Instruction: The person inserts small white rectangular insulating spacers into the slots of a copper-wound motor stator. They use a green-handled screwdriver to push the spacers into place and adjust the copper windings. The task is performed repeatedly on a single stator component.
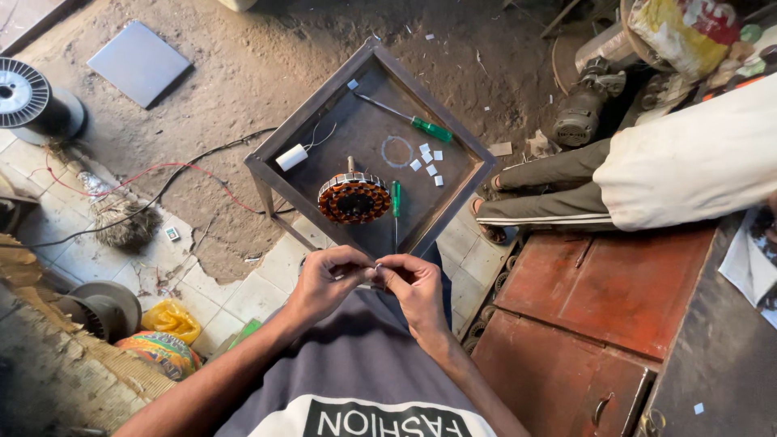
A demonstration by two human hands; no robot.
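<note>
So, head cam: your left hand [324, 279] and right hand [417, 283] meet fingertip to fingertip just above your lap, fingers pinched nearly shut on sth tiny and pale, too small to ID. Stator [354, 198], round w/ copper-orange windings and a metal lam ring, sits untouched on the square steel tray table [453, 133], apart from both hands, so I'd judge work on it is early or paused. Also on the tray: two green-handled screwdrivers [405, 117], white paper slips [429, 162], white thread spool [291, 157]; floor is dusty grit and tile.
</note>
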